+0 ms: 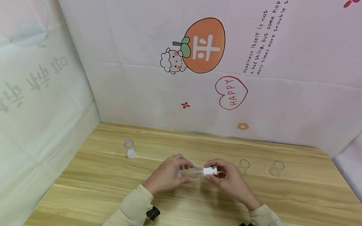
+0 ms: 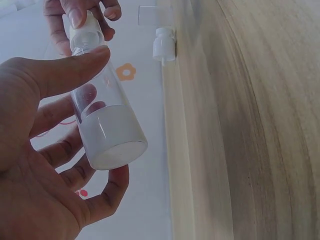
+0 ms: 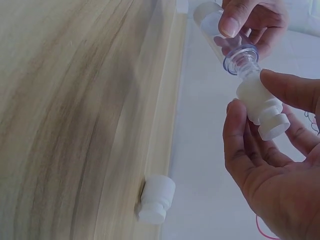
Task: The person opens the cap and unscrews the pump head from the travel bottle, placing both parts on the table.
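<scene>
A clear bottle (image 1: 189, 172) with a white base is tilted nearly sideways above the table. My left hand (image 1: 170, 174) holds its body, thumb on one side and fingers on the other; in the left wrist view the white base (image 2: 114, 140) faces the camera. At the bottle's neck, my right hand (image 1: 228, 179) pinches a white stepped cap piece (image 3: 260, 100) between thumb and fingers. The cap piece is in line with the clear neck (image 3: 245, 62); whether it is fastened there, I cannot tell.
A clear container with a white bottom (image 1: 130, 149) stands at the table's left. Two clear, round-rimmed pieces (image 1: 244, 164) (image 1: 276, 168) stand to the right. Each wrist view shows a white stepped piece (image 2: 164, 45) (image 3: 157, 199) on the wooden table (image 1: 174, 214). Printed cloth (image 1: 131, 86) hangs behind.
</scene>
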`<state>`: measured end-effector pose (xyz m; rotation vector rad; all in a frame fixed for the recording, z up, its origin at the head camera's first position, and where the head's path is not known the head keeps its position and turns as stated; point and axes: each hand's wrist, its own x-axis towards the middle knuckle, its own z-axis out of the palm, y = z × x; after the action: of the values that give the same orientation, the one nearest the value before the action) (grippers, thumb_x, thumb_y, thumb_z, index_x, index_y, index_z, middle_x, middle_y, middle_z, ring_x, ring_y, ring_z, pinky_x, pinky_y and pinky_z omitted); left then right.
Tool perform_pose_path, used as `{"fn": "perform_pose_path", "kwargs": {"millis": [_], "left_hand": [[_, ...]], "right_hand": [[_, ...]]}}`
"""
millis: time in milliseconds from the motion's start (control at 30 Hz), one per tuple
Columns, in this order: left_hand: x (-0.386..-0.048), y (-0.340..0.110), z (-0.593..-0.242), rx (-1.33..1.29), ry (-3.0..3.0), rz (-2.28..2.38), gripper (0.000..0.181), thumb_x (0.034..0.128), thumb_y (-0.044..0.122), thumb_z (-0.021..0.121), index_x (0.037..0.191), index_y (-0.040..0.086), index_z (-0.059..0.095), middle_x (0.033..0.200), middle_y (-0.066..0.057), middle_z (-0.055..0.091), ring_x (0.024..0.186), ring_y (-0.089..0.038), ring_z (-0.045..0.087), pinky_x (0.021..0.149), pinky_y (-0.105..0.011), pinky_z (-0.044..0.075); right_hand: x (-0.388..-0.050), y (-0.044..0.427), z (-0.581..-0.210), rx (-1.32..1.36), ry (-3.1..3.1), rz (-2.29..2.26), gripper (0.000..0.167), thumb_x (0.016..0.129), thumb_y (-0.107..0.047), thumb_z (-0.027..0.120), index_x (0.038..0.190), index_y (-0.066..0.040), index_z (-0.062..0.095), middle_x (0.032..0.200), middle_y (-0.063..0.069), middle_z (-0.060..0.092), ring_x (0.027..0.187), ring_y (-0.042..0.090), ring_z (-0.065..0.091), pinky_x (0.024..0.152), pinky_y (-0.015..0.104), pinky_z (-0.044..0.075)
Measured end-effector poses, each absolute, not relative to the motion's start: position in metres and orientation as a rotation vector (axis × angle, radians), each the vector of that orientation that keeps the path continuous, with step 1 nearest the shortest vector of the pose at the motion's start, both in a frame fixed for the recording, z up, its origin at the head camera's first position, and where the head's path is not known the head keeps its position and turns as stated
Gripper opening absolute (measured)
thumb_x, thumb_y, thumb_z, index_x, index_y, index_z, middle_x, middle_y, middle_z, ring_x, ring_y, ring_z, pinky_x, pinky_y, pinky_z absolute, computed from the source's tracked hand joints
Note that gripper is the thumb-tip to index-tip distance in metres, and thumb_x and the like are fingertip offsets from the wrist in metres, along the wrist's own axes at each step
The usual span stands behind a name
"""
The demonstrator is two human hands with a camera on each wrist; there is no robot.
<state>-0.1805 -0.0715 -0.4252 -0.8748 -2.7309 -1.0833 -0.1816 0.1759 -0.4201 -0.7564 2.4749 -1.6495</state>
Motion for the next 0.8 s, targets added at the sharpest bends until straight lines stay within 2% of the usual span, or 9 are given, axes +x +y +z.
{"fn": "perform_pose_path", "kwargs": {"millis": [267, 600, 800], "left_hand": [[-0.181, -0.078, -0.43, -0.856, -2.729, -1.092, 0.032, 0.0856, 0.022, 0.084, 0.115, 0.012, 0.074, 0.106, -0.004, 0.066, 0.095, -0.019, 0.061, 0.082, -0.032, 0.051], [-0.179, -0.083, -0.425, -0.859, -2.693, -1.108, 0.032, 0.0849, 0.022, 0.085, 0.114, 0.013, 0.074, 0.106, -0.001, 0.066, 0.094, -0.017, 0.061, 0.082, -0.032, 0.051], [-0.178, -0.084, -0.424, -0.867, -2.663, -1.118, 0.032, 0.0848, 0.02, 0.085, 0.114, 0.012, 0.073, 0.104, -0.001, 0.066, 0.095, -0.02, 0.062, 0.083, -0.033, 0.051]], "right_hand": [[-0.181, 0.176, -0.419, -0.731, 2.49, -1.665, 0.027, 0.087, 0.002, 0.077, 0.112, 0.002, 0.067, 0.103, 0.014, 0.067, 0.082, 0.019, 0.063, 0.068, 0.029, 0.057], [-0.186, 0.174, -0.423, -0.676, 2.586, -1.592, 0.03, 0.086, 0.005, 0.076, 0.115, -0.001, 0.067, 0.111, 0.014, 0.067, 0.089, 0.022, 0.064, 0.075, 0.028, 0.056], [-0.192, 0.169, -0.426, -0.631, 2.657, -1.536, 0.031, 0.085, 0.006, 0.077, 0.115, 0.002, 0.067, 0.11, 0.014, 0.067, 0.091, 0.022, 0.063, 0.078, 0.031, 0.056]]}}
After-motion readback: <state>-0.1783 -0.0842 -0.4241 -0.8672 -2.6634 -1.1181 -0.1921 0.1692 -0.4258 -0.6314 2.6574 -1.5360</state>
